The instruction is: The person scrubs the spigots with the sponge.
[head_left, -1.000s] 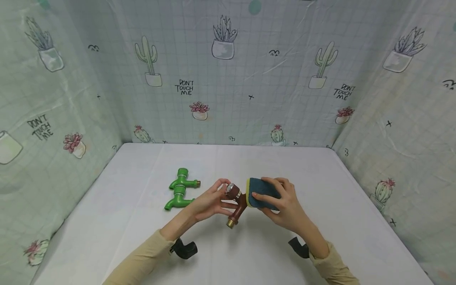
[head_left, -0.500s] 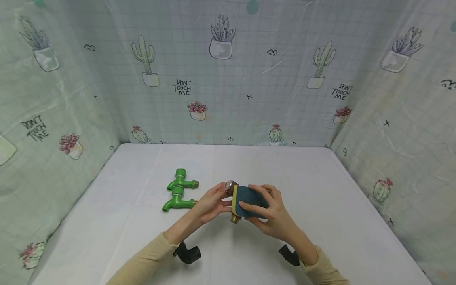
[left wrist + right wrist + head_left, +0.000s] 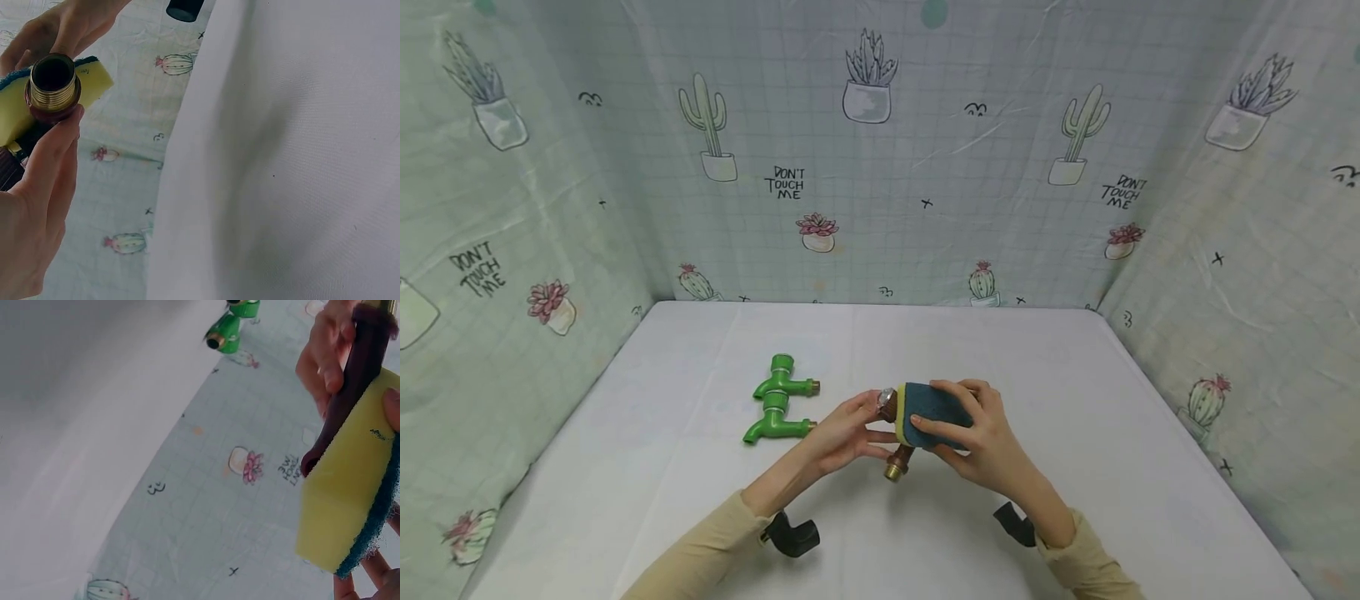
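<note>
A brown tap with a threaded brass end is held above the table by my left hand, its fingers around the tap near the silver-topped knob. My right hand grips a sponge with a yellow foam side and a dark blue-green scouring side. In the head view the sponge hides the tap's middle. The yellow foam lies along the tap's brown body in the right wrist view. Toward the left wrist camera points the tap's open brass thread.
Two green taps, one farther back and one nearer, lie on the white table left of the hands. Black curved pieces show beside both wrists. Patterned cloth walls the back and sides.
The sponge has moved left from the tap's right side to cover its middle, then shifted slightly back right and up. Both hands keep their hold.
</note>
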Available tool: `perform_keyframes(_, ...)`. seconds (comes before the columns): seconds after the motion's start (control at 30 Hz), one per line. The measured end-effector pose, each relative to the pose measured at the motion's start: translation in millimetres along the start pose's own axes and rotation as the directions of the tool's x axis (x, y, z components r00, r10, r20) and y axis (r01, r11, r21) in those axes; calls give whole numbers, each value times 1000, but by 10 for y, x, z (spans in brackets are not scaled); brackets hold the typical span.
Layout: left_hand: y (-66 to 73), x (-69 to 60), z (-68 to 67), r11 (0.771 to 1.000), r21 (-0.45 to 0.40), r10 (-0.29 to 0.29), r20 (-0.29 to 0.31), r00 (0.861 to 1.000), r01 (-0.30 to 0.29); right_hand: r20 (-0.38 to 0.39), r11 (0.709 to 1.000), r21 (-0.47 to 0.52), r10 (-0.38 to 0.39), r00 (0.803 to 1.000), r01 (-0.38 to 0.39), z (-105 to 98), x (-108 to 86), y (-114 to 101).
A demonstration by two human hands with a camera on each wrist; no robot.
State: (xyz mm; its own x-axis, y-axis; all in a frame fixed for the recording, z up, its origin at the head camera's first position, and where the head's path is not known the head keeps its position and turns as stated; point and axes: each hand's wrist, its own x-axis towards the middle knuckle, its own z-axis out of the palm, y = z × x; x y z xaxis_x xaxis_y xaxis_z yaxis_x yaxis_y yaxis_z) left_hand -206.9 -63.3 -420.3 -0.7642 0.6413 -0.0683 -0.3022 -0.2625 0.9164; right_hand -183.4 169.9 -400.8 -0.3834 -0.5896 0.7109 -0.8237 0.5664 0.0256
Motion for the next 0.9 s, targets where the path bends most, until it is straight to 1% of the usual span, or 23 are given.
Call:
perform_keyframes(0.13, -13, -12, -7, 1000, -18, -3, 19, 1000, 4, -1, 999, -31, 13, 1000, -13, -7, -10, 69)
perform_keyframes(0.23, -19, -7, -5, 1000, -10, -7, 16, 1000, 7, -10, 998, -49, 28, 1000, -29, -13, -21, 105)
perform_keyframes(0.4, -12, 11, 20, 1000, 29, -11, -20, 1000, 11, -49, 997, -49, 61, 997, -63, -27, -42, 145)
perform_keyframes(0.5, 2, 10, 35, 999, 39, -6, -45, 999, 8, -51, 997, -42, 67, 996, -69, -34, -42, 140)
perform_keyframes(0.6, 20, 0, 43, 1000, 31, 4, -57, 998, -2, -49, 998, -27, 58, 997, -59, -28, -41, 108)
perform_keyframes(0.73, 63, -20, 52, 1000, -4, 27, -56, 998, -27, -44, 998, 7, 56, 997, -56, -8, -53, 29)
perform_keyframes(0.9, 145, -43, 80, 995, -87, 32, -90, 995, -40, -40, 998, 35, 57, 998, -55, 8, -71, -60)
